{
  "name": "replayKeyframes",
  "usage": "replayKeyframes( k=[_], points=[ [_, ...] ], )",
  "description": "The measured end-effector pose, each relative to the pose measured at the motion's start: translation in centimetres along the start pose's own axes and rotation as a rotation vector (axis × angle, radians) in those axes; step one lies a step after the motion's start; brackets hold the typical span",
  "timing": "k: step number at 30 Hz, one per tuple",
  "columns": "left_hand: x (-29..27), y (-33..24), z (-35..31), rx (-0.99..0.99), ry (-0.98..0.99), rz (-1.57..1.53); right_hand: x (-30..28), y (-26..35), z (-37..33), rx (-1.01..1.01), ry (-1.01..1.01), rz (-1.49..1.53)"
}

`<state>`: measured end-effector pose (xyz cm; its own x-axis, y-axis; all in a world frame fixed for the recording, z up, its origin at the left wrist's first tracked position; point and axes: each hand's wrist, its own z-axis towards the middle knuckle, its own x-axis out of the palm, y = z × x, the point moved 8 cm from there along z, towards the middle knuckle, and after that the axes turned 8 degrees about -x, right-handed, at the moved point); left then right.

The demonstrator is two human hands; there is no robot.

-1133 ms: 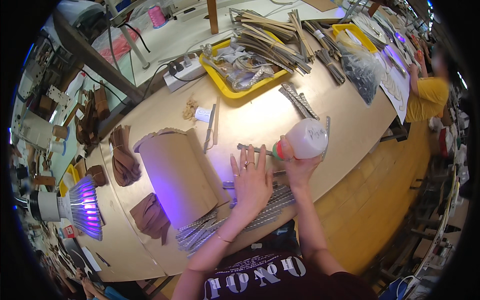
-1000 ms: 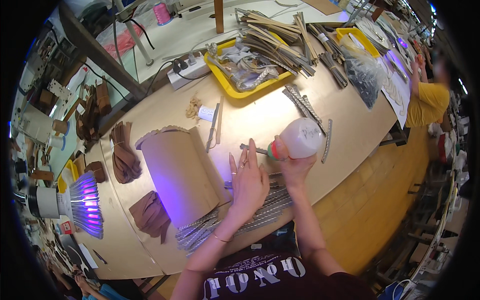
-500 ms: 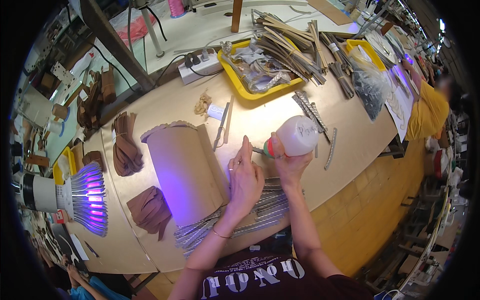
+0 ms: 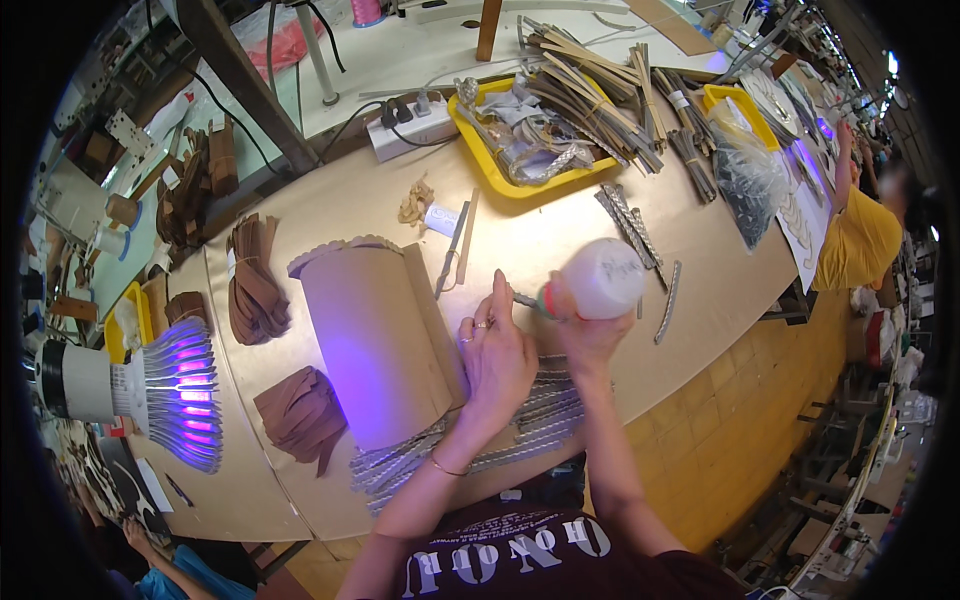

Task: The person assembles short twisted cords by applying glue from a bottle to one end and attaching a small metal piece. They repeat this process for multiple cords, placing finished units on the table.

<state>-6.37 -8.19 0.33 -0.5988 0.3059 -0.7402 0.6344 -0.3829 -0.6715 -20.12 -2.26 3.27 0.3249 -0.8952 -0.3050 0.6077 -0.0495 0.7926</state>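
My right hand (image 4: 592,340) is wrapped round a white plastic squeeze bottle (image 4: 606,278). The bottle is tilted, base up, its red and green cap and thin dark nozzle aimed at my left hand (image 4: 497,350). The fingers of that hand are drawn together just left of the nozzle tip; whatever they pinch is too hidden to make out. Under my left forearm lies a pile of grey braided strips (image 4: 545,405). Beside it rests a curved tan card sheet (image 4: 375,330) with a scalloped far edge.
Bundles of brown strips (image 4: 255,285) lie on the left, near a finned lamp (image 4: 180,395) glowing violet. A yellow tray (image 4: 485,165) of strips and plastic stands at the back, beside a white power strip (image 4: 415,130). Another person in a yellow top (image 4: 862,235) is at far right.
The bottle has shifted slightly right and down in the picture. My left hand stays by the nozzle, its fingers slightly changed. The whole view has moved a little.
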Motion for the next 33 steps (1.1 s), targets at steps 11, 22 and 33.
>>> replayKeyframes(
  k=[11, 22, 33],
  points=[
    [-0.5, -0.5, 0.4, 0.008, 0.013, 0.074, -11.7, -2.8, 0.1, 0.065, -0.135, -0.245],
    [-1.1, -1.1, 0.9, 0.084, -0.003, 0.152, -15.5, -14.3, -1.2, 0.661, -0.4, 0.802],
    [-1.2, -0.9, 0.2, 0.02, 0.092, 0.128, -15.3, -15.1, -1.3, 0.696, -0.352, 0.855]
  ],
)
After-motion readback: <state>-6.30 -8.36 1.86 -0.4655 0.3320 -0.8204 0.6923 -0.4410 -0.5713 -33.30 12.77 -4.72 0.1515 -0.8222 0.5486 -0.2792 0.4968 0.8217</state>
